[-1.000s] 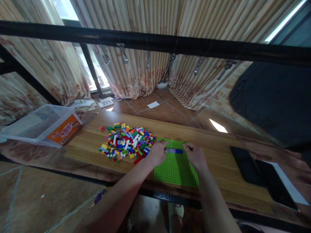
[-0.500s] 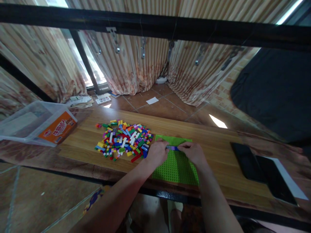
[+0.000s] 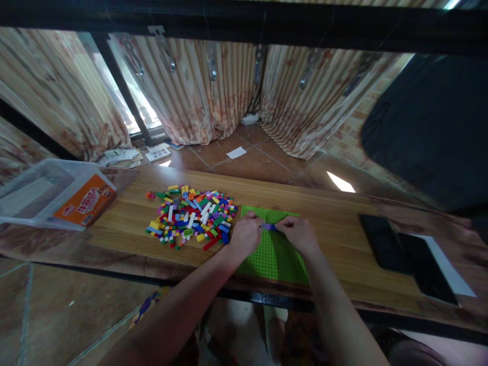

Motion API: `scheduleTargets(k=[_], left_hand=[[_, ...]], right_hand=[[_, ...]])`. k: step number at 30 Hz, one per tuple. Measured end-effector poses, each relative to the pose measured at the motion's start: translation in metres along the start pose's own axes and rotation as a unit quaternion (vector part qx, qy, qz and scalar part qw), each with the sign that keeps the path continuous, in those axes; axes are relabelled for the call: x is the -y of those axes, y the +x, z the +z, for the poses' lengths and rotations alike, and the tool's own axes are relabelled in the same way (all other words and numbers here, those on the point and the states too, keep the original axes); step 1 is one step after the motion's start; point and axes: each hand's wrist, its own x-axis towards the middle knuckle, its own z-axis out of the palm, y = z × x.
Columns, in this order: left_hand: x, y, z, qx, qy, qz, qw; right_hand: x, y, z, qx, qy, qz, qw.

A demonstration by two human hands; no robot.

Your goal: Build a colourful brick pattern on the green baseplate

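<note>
A short row of purple and blue toy bricks (image 3: 269,226) spans the gap between my hands, over the upper part of a green studded baseplate (image 3: 272,259). My left hand (image 3: 247,235) is closed on the row's left end, fingers pinched. At the other end, the fingertips of my right hand (image 3: 299,233) pinch the dark blue part. The fingers hide both ends, and I cannot tell whether the bricks are pressed onto the studs. Left of the baseplate, close to my left hand, lies a loose pile of colourful bricks (image 3: 194,216).
A clear plastic box (image 3: 46,178) with an orange label stands at the table's left end. Two dark flat devices, one a black slab (image 3: 385,243) and one a black tablet-like panel (image 3: 427,269), lie at the right by a white sheet (image 3: 450,267). A dark bar (image 3: 229,23) crosses above.
The camera view has shifted slightly, moving the scene up and left. Both hands still pinch the brick row at nearly the same place over the baseplate.
</note>
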Motion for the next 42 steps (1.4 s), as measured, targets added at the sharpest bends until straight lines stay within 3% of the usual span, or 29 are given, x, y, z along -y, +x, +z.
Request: scheduleTargets(k=[7, 12, 14, 18, 24, 29, 33, 37, 42], left_hand=[[-0.004, -0.004, -0.007, -0.009, -0.012, -0.01, 1.0], [0.0, -0.01, -0.026, -0.006, -0.031, -0.044, 0.999], [0.005, -0.011, -0.036, -0.016, -0.043, -0.055, 0.997], [0.019, -0.009, -0.058, -0.065, -0.081, -0.076, 0.992], [0.049, -0.011, -0.091, -0.145, -0.086, -0.126, 0.977], [0.073, -0.018, -0.109, -0.183, -0.065, -0.162, 0.967], [0.079, -0.023, -0.114, -0.16, -0.036, -0.159, 0.974], [0.076, -0.027, -0.113, -0.109, -0.008, -0.17, 0.979], [0.074, -0.027, -0.11, -0.059, -0.005, -0.145, 0.988]], right_hand=[[-0.002, -0.016, -0.004, -0.034, 0.048, -0.024, 0.998], [-0.002, -0.023, -0.013, -0.12, 0.062, -0.029, 0.99], [0.002, -0.023, -0.011, -0.113, 0.052, -0.057, 0.991], [0.01, -0.022, -0.002, -0.064, -0.007, -0.074, 0.995], [0.023, -0.023, -0.001, -0.127, 0.01, -0.067, 0.99], [0.055, -0.038, 0.027, -0.072, 0.089, -0.14, 0.984], [0.079, -0.058, 0.063, 0.021, 0.077, -0.202, 0.976], [0.093, -0.072, 0.089, 0.027, 0.003, -0.223, 0.974], [0.1, -0.072, 0.099, 0.014, -0.016, -0.223, 0.975]])
